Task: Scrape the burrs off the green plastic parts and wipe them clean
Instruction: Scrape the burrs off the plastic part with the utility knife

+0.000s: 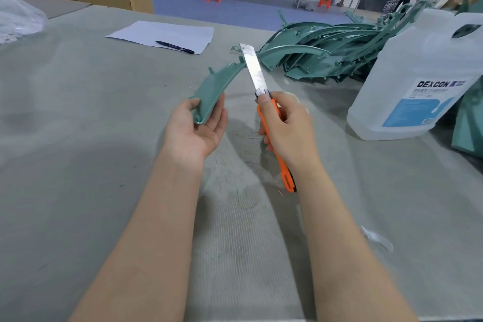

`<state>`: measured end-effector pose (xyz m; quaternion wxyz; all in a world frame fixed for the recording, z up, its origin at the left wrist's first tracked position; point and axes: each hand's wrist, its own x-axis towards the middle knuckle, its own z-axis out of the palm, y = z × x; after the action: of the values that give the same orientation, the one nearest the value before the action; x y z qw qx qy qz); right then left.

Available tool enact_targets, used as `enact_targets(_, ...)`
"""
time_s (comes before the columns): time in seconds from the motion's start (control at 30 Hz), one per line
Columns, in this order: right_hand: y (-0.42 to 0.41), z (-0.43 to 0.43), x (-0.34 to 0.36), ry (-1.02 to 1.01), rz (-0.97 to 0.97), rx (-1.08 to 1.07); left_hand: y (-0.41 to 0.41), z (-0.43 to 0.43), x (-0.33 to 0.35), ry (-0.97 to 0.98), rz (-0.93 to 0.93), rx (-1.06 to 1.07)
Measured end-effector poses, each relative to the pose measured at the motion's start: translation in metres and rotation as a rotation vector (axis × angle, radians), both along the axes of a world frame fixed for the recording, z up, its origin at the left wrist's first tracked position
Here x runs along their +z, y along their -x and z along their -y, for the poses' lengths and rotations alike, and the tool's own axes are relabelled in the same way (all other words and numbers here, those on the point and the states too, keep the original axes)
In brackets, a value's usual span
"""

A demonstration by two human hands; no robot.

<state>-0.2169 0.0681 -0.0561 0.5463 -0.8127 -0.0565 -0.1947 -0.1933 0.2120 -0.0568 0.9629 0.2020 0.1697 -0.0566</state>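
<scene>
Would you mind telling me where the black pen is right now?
In the head view, the black pen lies on the near edge of the white sheet of paper, on the far left part of the table, left of the pile of green parts.

the light was bright, even and came from overhead. soft shadows lay on the table (pixel 78 112) left of the arms and under the knife (pixel 271 123). its blade caught a dull glare. beyond the table the room was blurred; straight lines bowed toward the frame edges.
</scene>
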Motion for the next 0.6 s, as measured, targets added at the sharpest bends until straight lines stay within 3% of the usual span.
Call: enact_targets(0.6, 0.0056, -0.0029, 0.0023, -0.006, -0.065, 0.133, -0.0005, 0.0002, -0.0009, -0.004, 0.001, 0.011)
